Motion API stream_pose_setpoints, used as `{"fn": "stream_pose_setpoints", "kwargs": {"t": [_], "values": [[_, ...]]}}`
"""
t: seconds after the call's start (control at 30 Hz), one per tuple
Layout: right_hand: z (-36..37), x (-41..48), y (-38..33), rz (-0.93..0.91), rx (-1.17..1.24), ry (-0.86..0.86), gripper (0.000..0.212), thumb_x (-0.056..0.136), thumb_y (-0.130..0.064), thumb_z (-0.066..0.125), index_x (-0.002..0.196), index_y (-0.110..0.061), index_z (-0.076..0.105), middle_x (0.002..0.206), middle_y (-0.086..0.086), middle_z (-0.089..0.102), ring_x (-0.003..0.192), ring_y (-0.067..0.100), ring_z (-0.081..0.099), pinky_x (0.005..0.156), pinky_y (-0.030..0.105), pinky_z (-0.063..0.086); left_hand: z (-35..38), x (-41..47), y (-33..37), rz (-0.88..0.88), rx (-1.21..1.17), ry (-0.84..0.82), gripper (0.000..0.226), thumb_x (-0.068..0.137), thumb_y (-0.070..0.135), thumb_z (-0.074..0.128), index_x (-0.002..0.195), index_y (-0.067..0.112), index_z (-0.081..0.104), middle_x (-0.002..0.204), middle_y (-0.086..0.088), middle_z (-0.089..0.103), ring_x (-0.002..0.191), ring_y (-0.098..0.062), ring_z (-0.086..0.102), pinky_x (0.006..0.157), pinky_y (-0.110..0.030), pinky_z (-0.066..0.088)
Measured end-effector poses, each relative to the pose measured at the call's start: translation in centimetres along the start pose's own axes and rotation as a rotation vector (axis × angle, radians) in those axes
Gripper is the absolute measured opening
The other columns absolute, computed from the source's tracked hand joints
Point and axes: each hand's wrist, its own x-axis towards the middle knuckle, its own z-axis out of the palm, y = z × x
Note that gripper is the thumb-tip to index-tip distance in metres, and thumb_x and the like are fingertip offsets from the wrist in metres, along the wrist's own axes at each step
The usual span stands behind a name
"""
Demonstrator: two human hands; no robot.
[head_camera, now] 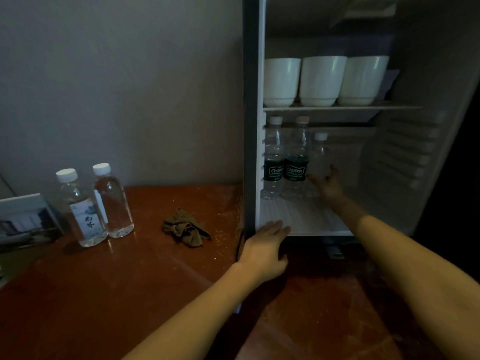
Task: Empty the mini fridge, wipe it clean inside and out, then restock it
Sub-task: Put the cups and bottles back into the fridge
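The mini fridge [253, 126] stands open on the right of a reddish wooden table. Three white bowls [322, 79] sit on its upper shelf. On its floor stand two green-labelled water bottles [294, 162] and a clear unlabelled bottle [320, 152]. My right hand [326, 183] reaches inside with its fingers round the base of the clear bottle. My left hand [267, 245] rests flat with straight fingers on the front lip of the fridge floor. Two more clear water bottles [96, 203] stand on the table at left. A crumpled brown cloth [185, 227] lies between them and the fridge.
A framed picture card [26, 219] leans at the far left edge of the table [155, 281]. A grey wall rises behind the table. The fridge door [441, 126] hangs open on the right. A dark cable runs down beside the fridge's left corner.
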Motion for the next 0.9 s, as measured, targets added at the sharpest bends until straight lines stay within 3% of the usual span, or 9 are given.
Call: {"fn": "stream_pose_setpoints", "kwargs": {"t": [0.07, 0.2, 0.27, 0.37, 0.43, 0.6, 0.67, 0.9], "values": [[0.0, -2.2, -0.9, -0.057, -0.014, 0.124, 0.077, 0.091, -0.026, 0.065, 0.150, -0.007, 0.020, 0.149, 0.016, 0.037, 0.134, 0.029, 0.040, 0.104, 0.036, 0.037, -0.8, -0.8, -0.4, 0.013, -0.034, -0.009, 0.062, 0.093, 0.028, 0.055, 0.150, 0.024, 0.032, 0.157, 0.001, 0.026, 0.145, -0.015, 0.022, 0.115, -0.028, 0.022], [2.0, -9.9, -4.4, -0.421, 0.094, 0.259, 0.035, 0.095, -0.025, 0.058, 0.127, -0.014, 0.051, 0.122, 0.000, 0.056, 0.111, 0.009, 0.054, 0.093, 0.022, 0.043, -3.2, -4.4, -1.9, -0.045, -0.138, 0.120, 0.042, 0.095, 0.023, 0.053, 0.137, 0.030, 0.051, 0.138, 0.011, 0.053, 0.126, -0.006, 0.049, 0.104, -0.024, 0.040], [3.8, -14.0, -6.4, -0.603, 0.100, 0.206, 0.019, 0.096, -0.018, 0.056, 0.114, -0.013, 0.056, 0.108, 0.000, 0.058, 0.099, 0.003, 0.055, 0.086, 0.015, 0.043, -4.4, -7.2, -3.4, -0.102, -0.178, 0.208, 0.036, 0.094, 0.022, 0.054, 0.129, 0.031, 0.057, 0.129, 0.016, 0.057, 0.120, -0.001, 0.051, 0.099, -0.018, 0.040], [8.0, -18.8, -8.1, -0.826, 0.076, 0.080, 0.009, 0.094, -0.010, 0.055, 0.101, -0.008, 0.059, 0.098, 0.002, 0.058, 0.092, 0.012, 0.057, 0.082, 0.020, 0.044, -6.2, -12.0, -6.3, -0.232, -0.194, 0.323, 0.029, 0.093, 0.022, 0.057, 0.120, 0.032, 0.063, 0.122, 0.019, 0.059, 0.114, 0.005, 0.050, 0.095, -0.010, 0.036], [11.8, -21.1, -8.3, -0.871, 0.054, -0.051, 0.009, 0.093, -0.011, 0.055, 0.099, -0.009, 0.061, 0.097, -0.001, 0.059, 0.091, 0.013, 0.058, 0.080, 0.023, 0.045, -7.1, -15.3, -8.7, -0.342, -0.182, 0.396, 0.027, 0.092, 0.021, 0.060, 0.116, 0.033, 0.065, 0.118, 0.019, 0.060, 0.112, 0.004, 0.051, 0.095, -0.012, 0.038], [22.1, -24.5, -7.8, -0.676, 0.019, -0.455, 0.016, 0.092, -0.022, 0.063, 0.107, -0.022, 0.059, 0.106, -0.008, 0.060, 0.098, 0.002, 0.058, 0.087, 0.031, 0.050, -7.9, -22.5, -15.0, -0.686, -0.214, 0.584, 0.031, 0.086, 0.013, 0.066, 0.111, 0.031, 0.065, 0.110, 0.015, 0.059, 0.107, -0.005, 0.058, 0.089, -0.012, 0.039], [25.5, -24.8, -8.1, -0.593, -0.018, -0.543, 0.026, 0.089, -0.024, 0.066, 0.113, -0.021, 0.057, 0.112, -0.006, 0.059, 0.102, 0.002, 0.055, 0.092, 0.032, 0.048, -8.1, -23.8, -16.5, -0.797, -0.257, 0.661, 0.034, 0.085, 0.014, 0.067, 0.114, 0.030, 0.064, 0.108, 0.012, 0.059, 0.106, -0.009, 0.059, 0.087, -0.016, 0.043], [35.1, -21.3, -9.4, -0.215, 0.013, -0.567, 0.086, 0.079, -0.025, 0.078, 0.147, -0.013, 0.026, 0.144, 0.012, 0.042, 0.131, 0.026, 0.043, 0.106, 0.038, 0.039, -7.9, -23.2, -18.9, -0.852, -0.318, 0.645, 0.047, 0.083, 0.018, 0.071, 0.126, 0.027, 0.057, 0.120, 0.005, 0.059, 0.112, -0.008, 0.057, 0.090, -0.017, 0.043]]}}
